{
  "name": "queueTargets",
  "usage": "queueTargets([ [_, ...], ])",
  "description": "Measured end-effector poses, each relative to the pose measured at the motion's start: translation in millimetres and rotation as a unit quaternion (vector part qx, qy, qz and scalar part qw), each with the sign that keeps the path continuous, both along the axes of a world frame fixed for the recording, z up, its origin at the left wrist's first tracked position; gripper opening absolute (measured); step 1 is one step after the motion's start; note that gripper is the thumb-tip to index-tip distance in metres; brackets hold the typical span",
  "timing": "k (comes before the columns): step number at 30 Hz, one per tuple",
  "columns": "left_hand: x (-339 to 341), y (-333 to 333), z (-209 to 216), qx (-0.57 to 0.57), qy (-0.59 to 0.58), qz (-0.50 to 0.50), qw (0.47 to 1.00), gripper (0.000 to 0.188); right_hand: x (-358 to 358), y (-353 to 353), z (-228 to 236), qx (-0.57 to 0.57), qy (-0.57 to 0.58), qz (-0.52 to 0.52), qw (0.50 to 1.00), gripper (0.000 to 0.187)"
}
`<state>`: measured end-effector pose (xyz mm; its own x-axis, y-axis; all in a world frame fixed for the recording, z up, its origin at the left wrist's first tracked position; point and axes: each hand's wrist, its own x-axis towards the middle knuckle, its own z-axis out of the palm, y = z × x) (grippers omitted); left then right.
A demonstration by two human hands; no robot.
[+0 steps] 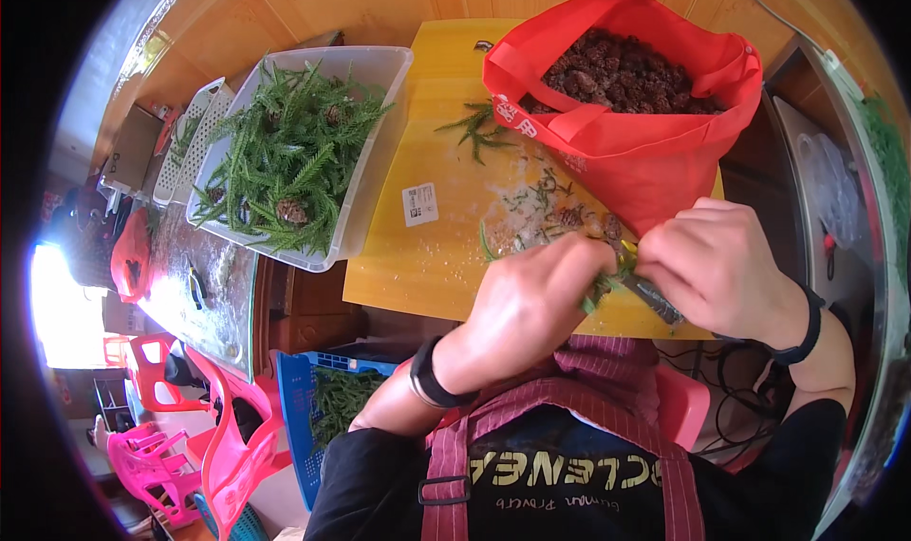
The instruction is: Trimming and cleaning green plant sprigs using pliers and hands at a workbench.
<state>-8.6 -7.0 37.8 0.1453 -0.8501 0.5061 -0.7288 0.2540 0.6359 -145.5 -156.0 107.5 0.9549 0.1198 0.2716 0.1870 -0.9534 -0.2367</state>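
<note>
A yellow table (446, 247) fills the upper middle of the frame; its near edge runs just above the person's chest, and its left edge drops to a gap beside a glass-topped counter (204, 294). Bare yellow surface lies open left of the hands, toward the centre. At the upper right a red bag (655, 152) of dark cones stands on the table, its lower corner just above the right hand. At the upper left a clear plastic bin (375, 152) of green sprigs overhangs the table's left edge. Below it, lower left, a blue crate (296, 399) sits on the floor near pink chairs (228, 446).

The left hand (527, 304) is closed around a green sprig (600, 289), which pokes out between both hands at the table's near edge. The right hand (716, 266) is curled around dark-handled cutters (655, 299), touching the sprig. Loose needles and small cones (569, 216) lie just above the hands.
</note>
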Motion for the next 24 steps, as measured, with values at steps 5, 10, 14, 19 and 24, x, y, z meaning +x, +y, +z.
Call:
queueTargets([
  [5, 2.2, 1.3, -4.7, 0.125, 0.444, -0.151, 0.874, 0.01, -0.3, -2.4, -8.6, 0.127, 0.028, -0.044, 0.991, 0.018],
  [10, 14.8, 3.9, 13.0, 0.258, 0.55, -0.232, 0.759, 0.01, 0.1, -8.3, -2.8, 0.066, -0.04, 0.097, 0.992, 0.019],
  [14, 8.9, 0.6, 4.0, 0.184, 0.436, -0.177, 0.863, 0.01, 0.5, -6.4, -2.1, 0.078, -0.043, 0.07, 0.994, 0.017],
  [19, -2.3, 0.6, -1.9, 0.008, -0.009, 0.019, 1.0, 0.016, -2.5, -0.5, -10.0, 0.208, 0.062, -0.102, 0.971, 0.013],
  [24, 13.1, 3.0, 3.6, 0.207, 0.514, -0.177, 0.814, 0.017, -2.9, -4.4, -15.0, 0.341, 0.059, -0.051, 0.937, 0.011],
])
